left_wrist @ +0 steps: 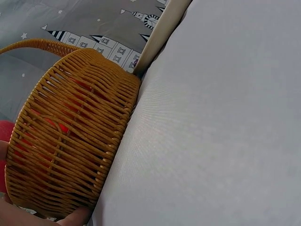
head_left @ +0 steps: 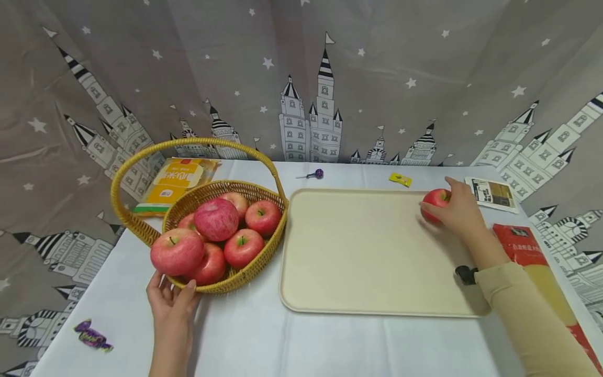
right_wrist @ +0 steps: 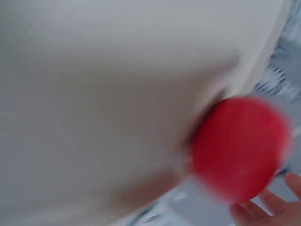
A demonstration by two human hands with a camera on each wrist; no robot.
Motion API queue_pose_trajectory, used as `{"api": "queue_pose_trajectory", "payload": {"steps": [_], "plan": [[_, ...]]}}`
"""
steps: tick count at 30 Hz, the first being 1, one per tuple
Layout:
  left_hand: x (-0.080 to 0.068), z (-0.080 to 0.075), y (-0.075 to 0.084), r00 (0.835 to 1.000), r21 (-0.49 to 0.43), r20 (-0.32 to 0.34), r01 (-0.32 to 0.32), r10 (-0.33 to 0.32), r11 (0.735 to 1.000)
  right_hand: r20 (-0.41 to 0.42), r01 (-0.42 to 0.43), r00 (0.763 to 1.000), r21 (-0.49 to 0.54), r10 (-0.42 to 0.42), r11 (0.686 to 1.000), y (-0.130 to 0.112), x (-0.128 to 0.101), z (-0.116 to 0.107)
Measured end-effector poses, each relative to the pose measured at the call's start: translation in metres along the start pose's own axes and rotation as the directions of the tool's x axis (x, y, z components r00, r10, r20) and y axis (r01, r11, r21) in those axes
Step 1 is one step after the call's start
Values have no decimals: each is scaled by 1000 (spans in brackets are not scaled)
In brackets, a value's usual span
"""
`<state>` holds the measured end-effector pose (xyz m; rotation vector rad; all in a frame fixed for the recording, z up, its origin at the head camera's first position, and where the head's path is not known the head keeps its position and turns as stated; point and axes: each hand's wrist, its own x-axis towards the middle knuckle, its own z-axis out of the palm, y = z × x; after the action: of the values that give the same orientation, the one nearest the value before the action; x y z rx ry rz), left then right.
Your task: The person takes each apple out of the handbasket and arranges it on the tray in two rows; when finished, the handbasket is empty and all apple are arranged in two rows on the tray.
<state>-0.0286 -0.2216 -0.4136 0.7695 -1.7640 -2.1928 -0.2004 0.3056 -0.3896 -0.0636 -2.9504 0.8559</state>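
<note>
Risk first. The apple (head_left: 436,199) sits at the far right corner of the cream tray (head_left: 367,251), close against the rim. A round fruit on a smooth flat tray is likely to roll if the right hand (head_left: 454,212) lets go with any sideways push; it could run along the tray or bump over the low rim toward the card (head_left: 492,193) just beyond. The right wrist view is blurred, so how firmly the apple is seated cannot be judged there.

Second risk: the wicker basket (head_left: 221,283) is heaped. One large apple (head_left: 177,252) perches on the near rim, right above the left hand (head_left: 171,303). A tug or tilt of the basket could tip it onto the tabletop (head_left: 292,340).

Hands. They are well apart, one at each end of the work. The right hand has fingers curved over the single apple from the near side, holding it down on the tray. The left hand rests at the basket's near wall, fingers up against the weave (left_wrist: 70,141), thumb tip at its base; it steadies the basket, and the fingers look fairly straight.

Position. The held apple lies under the right hand, far across the tray from the basket and the left hand.
</note>
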Motion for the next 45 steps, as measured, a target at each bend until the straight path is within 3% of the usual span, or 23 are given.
{"api": "queue_pose_trajectory", "payload": {"steps": [3,6,8,11,15,19,21,23,27,30,34,37,40,45], "plan": [[1,0,0,1000,0,-1,-6,6,1000,-57,113,992,35,-111,993,-34,-4,3],[0,0,0,1000,5,-3,-6,6,1000,-28,220,975,139,-219,966,-79,-13,14],[0,0,0,1000,4,-1,-5,5,1000,-3,295,953,218,-301,930,-109,-21,26],[0,1,-1,1000,6,5,-3,3,1000,52,396,901,308,-431,865,-155,-35,47],[0,2,-1,1000,18,8,4,-4,1000,117,505,800,396,-588,767,-212,-50,80],[0,4,0,1000,22,21,10,-11,1000,180,573,724,379,-666,726,-262,-53,110],[0,5,0,999,28,29,17,-18,999,195,603,704,343,-683,720,-283,-50,124],[1,5,0,999,26,30,22,-22,999,206,615,698,320,-686,721,-301,-46,137],[1,5,-2,999,6,38,14,-15,1000,279,581,724,247,-631,776,-328,-37,158],[0,4,-2,999,-22,40,-9,10,1000,332,532,734,261,-592,806,-339,-33,169],[-1,2,-3,999,-22,33,-12,13,1000,341,459,746,359,-572,813,-342,-29,172],[-1,0,-3,1000,4,26,8,-8,1000,294,436,765,418,-573,797,-333,-31,161],[-1,-1,-3,1000,16,26,12,-12,1000,229,454,773,451,-592,768,-314,-35,134],[0,-1,-1,1000,34,9,7,-7,999,117,517,772,458,-625,723,-258,-40,81]]}}
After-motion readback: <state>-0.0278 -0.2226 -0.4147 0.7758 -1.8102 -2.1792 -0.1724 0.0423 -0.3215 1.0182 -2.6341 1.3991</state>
